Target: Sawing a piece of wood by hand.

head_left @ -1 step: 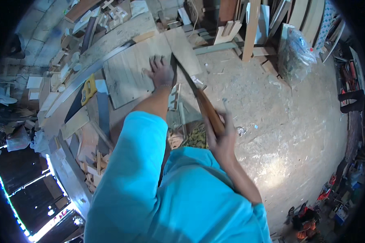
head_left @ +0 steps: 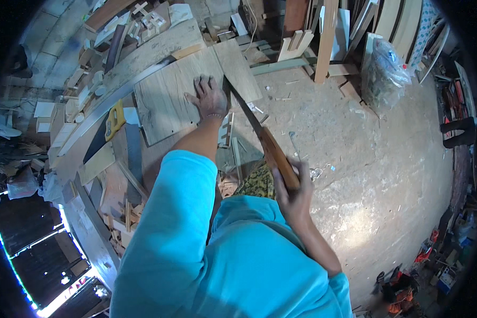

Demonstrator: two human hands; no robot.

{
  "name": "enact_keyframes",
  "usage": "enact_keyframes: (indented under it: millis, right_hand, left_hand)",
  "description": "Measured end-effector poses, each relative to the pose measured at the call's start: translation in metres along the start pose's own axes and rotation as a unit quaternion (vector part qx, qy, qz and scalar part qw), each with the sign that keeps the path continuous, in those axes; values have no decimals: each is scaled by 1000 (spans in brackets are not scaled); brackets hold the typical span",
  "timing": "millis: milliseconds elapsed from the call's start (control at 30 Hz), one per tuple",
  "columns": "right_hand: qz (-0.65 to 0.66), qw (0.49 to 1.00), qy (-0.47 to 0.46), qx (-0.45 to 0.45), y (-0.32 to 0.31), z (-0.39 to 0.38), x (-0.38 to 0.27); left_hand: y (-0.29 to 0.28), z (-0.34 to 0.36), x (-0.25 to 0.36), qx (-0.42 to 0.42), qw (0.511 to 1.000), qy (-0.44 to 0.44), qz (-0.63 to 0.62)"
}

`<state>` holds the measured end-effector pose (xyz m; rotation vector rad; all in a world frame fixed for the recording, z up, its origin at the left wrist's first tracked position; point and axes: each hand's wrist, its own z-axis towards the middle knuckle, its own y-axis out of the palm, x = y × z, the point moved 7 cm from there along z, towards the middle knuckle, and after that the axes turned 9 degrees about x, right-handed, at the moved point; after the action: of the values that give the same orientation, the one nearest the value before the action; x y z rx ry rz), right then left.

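A pale wood-grain board (head_left: 164, 100) lies on the cluttered bench in front of me. My left hand (head_left: 210, 98) rests flat on it, fingers spread, near its right part. My right hand (head_left: 294, 192) is wrapped round the brown wooden handle of a handsaw (head_left: 276, 159). The saw's narrow dark blade slants up and left, its far end meeting the board just right of my left hand. A dark line runs across the board from the blade toward the far edge; I cannot tell whether it is cut or drawn.
Another saw with a yellow handle (head_left: 114, 121) lies left of the board. Wood offcuts (head_left: 151, 21) crowd the bench's far left. Planks (head_left: 326, 42) lean at the back, beside a clear plastic bag (head_left: 386, 74). Scraps dot the concrete floor (head_left: 365, 175) at right.
My right hand and the saw have shifted slightly down and right, drawing the blade back toward me. My left hand stays on the board.
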<state>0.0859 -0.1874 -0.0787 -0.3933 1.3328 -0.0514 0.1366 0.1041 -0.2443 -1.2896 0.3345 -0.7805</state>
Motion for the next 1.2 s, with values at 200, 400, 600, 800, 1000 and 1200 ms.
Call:
enact_keyframes:
  millis: [200,400,600,800,1000,1200]
  right_hand:
    - [-42,998,-21,-32,33,21,23]
    - [-66,994,-69,-44,58,44,18]
    - [-5,998,45,-34,0,-14,11]
    - [-40,997,22,-60,64,47,31]
    - [-57,997,-6,-45,86,64,33]
    - [-31,995,97,-5,-17,-23,24]
  left_hand:
    - [-1,-1,1,7,1000,5,17]
    - [6,1,-6,15,1000,12,3]
    - [5,2,-3,49,998,12,26]
    - [14,4,-5,41,997,36,53]
    - [-2,8,-1,60,997,26,-51]
    - [-5,-2,1,-41,999,-22,0]
